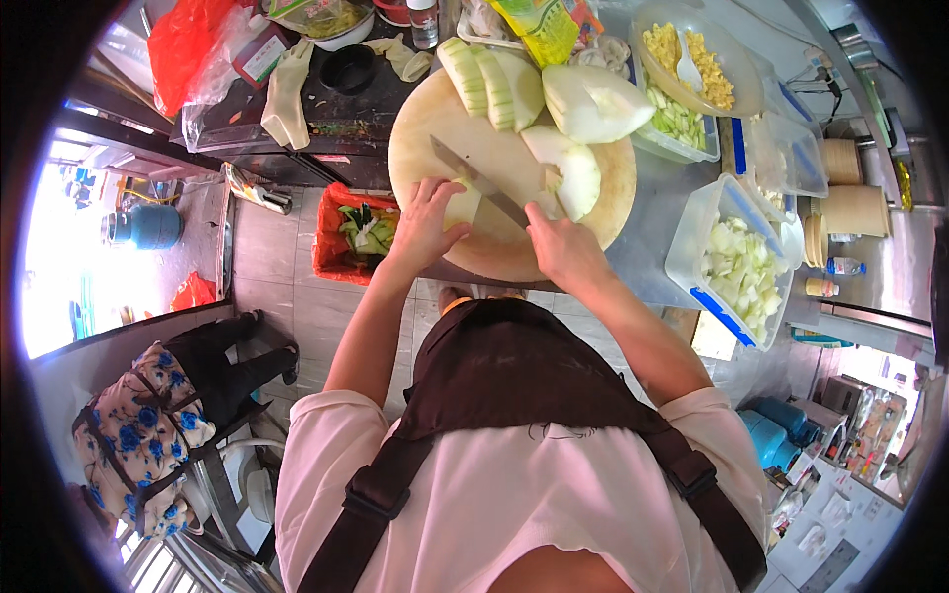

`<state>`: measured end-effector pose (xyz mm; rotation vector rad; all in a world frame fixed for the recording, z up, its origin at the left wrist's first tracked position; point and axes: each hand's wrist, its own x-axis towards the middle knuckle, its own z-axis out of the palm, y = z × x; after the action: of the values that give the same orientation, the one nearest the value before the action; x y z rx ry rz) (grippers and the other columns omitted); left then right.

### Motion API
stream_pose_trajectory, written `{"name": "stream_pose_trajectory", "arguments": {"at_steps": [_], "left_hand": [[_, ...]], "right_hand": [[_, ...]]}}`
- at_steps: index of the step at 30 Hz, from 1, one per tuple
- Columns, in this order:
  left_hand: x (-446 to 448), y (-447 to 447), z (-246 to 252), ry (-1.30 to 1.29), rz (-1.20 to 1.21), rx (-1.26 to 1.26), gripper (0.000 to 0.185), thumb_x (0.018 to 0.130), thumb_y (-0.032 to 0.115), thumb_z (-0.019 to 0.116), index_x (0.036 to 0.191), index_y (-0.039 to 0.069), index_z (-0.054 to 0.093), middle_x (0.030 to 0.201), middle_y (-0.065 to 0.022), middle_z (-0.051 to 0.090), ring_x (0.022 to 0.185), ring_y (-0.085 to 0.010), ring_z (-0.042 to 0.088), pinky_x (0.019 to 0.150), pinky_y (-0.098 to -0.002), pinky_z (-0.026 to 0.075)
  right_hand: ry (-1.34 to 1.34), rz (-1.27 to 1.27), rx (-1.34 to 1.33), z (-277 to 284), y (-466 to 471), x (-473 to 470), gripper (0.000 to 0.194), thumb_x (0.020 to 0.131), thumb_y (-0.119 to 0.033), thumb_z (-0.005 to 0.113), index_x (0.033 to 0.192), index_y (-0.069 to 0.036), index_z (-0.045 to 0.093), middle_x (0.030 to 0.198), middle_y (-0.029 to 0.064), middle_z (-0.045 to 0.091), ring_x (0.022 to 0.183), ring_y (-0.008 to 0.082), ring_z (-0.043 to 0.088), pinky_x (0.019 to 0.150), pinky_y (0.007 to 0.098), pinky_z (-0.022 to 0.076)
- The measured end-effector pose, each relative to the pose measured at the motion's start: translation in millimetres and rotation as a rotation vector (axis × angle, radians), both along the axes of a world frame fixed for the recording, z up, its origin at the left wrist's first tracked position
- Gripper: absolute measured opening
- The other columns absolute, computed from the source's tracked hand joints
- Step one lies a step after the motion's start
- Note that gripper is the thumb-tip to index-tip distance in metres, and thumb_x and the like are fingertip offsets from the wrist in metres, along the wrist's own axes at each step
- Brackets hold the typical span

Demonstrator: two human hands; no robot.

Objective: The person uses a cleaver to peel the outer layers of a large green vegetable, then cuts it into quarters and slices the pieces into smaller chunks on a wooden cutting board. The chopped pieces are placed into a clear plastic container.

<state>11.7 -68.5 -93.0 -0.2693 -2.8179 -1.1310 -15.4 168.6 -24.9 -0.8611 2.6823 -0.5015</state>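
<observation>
My right hand (562, 248) grips a kitchen knife (482, 182) whose blade points up and left across the round wooden cutting board (511, 256). Under my left hand (431, 226), at the board's left side, lies a pale piece of gourd (463, 205), which the fingers press; the blade is right beside it. A cut, hollowed gourd piece (580, 174) rests to the right of the knife. Along the board's far side are several pale green gourd slices (498, 89) and a large gourd chunk (599, 107).
A clear container (775, 319) of cut pieces stands at right, below a bowl of yellow food (732, 46) on a box of chopped greens (671, 148). A red-lined waste bin (330, 270) stands left of the board. A person in a floral top (137, 437) is at lower left.
</observation>
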Motion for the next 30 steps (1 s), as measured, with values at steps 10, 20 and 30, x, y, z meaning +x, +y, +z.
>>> {"name": "stream_pose_trajectory", "arguments": {"at_steps": [10,20,30], "left_hand": [[1.9,8.8,-2.5,0.047,0.036,-0.093,0.056,0.064,0.013,0.081,0.114,0.008,0.055,0.116,-0.0114,0.051,0.110,-0.0328,0.047,0.095,-0.0415,0.043],[-16.9,-25.7,-10.2,0.083,0.297,0.160,0.039,0.074,0.006,0.076,0.108,0.005,0.058,0.110,-0.0115,0.058,0.101,-0.0287,0.057,0.089,-0.0378,0.047],[-99.8,44.6,13.6,-0.281,-0.305,-0.120,0.063,0.068,0.018,0.079,0.127,0.011,0.057,0.125,-0.0122,0.059,0.115,-0.0304,0.056,0.097,-0.0415,0.045]], "right_hand": [[-0.055,-0.059,-0.030,-18.6,-34.7,8.4,0.023,0.086,-0.002,0.045,0.109,-0.001,0.042,0.066,0.0248,0.061,0.066,0.0450,0.062,0.057,0.0537,0.0482],[0.164,-0.099,0.006,-46.1,-2.6,-2.7,0.028,0.085,-0.007,0.052,0.112,-0.012,0.053,0.073,0.0156,0.065,0.063,0.0364,0.064,0.051,0.0466,0.0489],[0.383,-0.156,0.040,-38.8,8.7,31.6,0.020,0.089,-0.014,0.052,0.107,-0.022,0.055,0.067,0.0060,0.056,0.057,0.0272,0.063,0.048,0.0385,0.0507]]}}
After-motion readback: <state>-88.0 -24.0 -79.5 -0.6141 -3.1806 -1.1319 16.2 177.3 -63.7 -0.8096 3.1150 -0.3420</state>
